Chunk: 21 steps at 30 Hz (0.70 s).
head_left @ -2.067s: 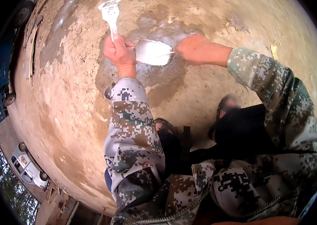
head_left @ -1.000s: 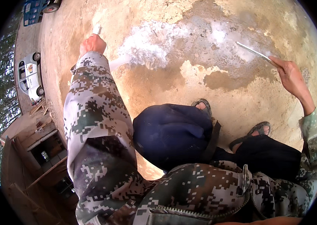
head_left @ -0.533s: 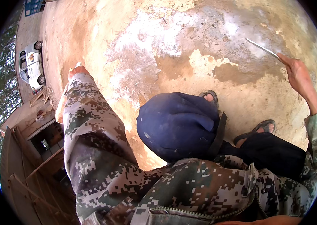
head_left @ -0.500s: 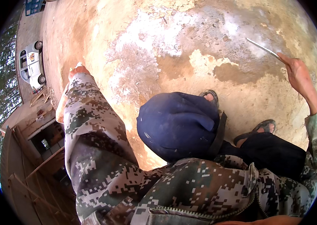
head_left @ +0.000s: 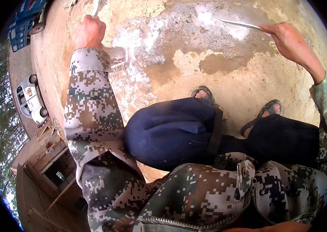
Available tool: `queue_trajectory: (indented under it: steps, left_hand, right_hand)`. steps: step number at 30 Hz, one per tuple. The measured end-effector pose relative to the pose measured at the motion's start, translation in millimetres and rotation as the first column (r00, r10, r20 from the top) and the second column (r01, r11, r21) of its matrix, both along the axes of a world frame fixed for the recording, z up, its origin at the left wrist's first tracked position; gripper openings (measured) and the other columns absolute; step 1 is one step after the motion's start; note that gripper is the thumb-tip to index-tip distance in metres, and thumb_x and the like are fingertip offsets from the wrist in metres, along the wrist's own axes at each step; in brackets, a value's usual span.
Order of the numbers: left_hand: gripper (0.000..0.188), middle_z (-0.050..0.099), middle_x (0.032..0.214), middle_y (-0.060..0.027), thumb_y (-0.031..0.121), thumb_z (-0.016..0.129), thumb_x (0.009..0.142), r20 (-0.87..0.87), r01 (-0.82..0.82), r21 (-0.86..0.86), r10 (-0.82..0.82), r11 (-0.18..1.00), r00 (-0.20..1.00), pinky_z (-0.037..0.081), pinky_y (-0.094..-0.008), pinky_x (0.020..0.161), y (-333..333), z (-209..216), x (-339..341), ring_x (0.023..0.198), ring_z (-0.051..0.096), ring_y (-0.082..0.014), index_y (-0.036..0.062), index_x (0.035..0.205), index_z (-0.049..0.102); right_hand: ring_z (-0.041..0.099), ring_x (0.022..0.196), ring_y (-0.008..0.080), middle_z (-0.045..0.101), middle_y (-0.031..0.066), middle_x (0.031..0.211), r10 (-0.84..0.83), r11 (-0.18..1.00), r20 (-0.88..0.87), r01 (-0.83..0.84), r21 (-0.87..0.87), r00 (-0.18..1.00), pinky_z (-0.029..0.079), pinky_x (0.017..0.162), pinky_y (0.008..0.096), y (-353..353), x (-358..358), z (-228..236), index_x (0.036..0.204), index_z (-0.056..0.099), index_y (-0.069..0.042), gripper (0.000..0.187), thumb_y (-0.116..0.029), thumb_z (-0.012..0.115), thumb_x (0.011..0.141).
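At the upper left, my left hand point(head_left: 90, 33) is closed with its knuckles up. A thin pale piece point(head_left: 97, 7) sticks out beyond its fingers toward the top edge; its kind is not clear. On the right, my right hand point(head_left: 287, 40) pinches one end of a long, thin, light-grey strip point(head_left: 240, 24). The strip points left above the ground, and its far end is free. Beneath both hands spreads the tan ground point(head_left: 163, 75), with whitish and damp brown patches.
My bent knee in dark blue trousers point(head_left: 163, 133) is in the middle, with sandalled feet point(head_left: 262, 116) beyond. A white car point(head_left: 32, 98) and a blue truck point(head_left: 22, 27) stand at the far left. Below them is an open-fronted shed point(head_left: 51, 181) with wooden poles.
My left hand has come up and forward, showing more of its back. My right hand has shifted left and farther out with the strip. The view has turned slightly.
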<state>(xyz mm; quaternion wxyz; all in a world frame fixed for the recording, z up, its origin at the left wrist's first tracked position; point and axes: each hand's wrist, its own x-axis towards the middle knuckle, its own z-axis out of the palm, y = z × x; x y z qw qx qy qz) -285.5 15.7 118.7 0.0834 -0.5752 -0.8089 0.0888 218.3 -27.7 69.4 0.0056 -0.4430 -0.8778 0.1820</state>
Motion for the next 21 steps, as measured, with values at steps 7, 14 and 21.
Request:
queue_trajectory:
  steps: [7, 14, 21]
  left_hand:
    - [0.04, 0.069, 0.099, -0.0303, 0.032, 0.051, 0.093, -0.045, 0.035, -0.072, -0.038, 0.997, 0.998, 0.052, -0.0496, 0.089, -18, -48, -8, 0.1, 0.067, -0.0455, -0.0009, 0.108, 0.069]
    - [0.023, 0.056, 0.066, -0.0064, 0.02, 0.06, 0.098, 0.674, 0.082, 0.541, -0.489, 0.837, 0.554, 0.044, -0.0302, 0.057, -25, -58, 32, 0.059, 0.05, -0.0143, -0.0031, 0.098, 0.062]
    - [0.026, 0.058, 0.07, -0.0033, 0.024, 0.059, 0.1, 0.752, 0.082, 0.581, -0.573, 0.81, 0.327, 0.039, -0.0255, 0.051, -29, -83, 113, 0.057, 0.05, -0.0073, -0.0014, 0.096, 0.064]
  right_hand:
    - [0.067, 0.083, 0.0408, 0.069, 0.0266, 0.092, -0.044, 0.998, -0.007, 0.044, 0.049, 0.999, 0.055, 0.081, 0.0457, -13, 8, 13, 0.122, 0.069, -0.003, 0.047, 0.008, 0.047, 0.082]
    - [0.069, 0.084, 0.0385, 0.071, 0.0246, 0.095, 0.011, 0.989, -0.022, -0.008, 0.148, 1.0, 0.056, 0.08, 0.0423, -24, 34, 13, 0.12, 0.07, -0.003, 0.044, 0.006, 0.05, 0.082]
    - [0.069, 0.079, 0.035, 0.072, 0.0192, 0.09, -0.041, 0.997, -0.055, 0.045, 0.067, 0.998, 0.056, 0.076, 0.0425, -32, 40, 21, 0.12, 0.071, -0.008, 0.038, 0.0, 0.055, 0.087]
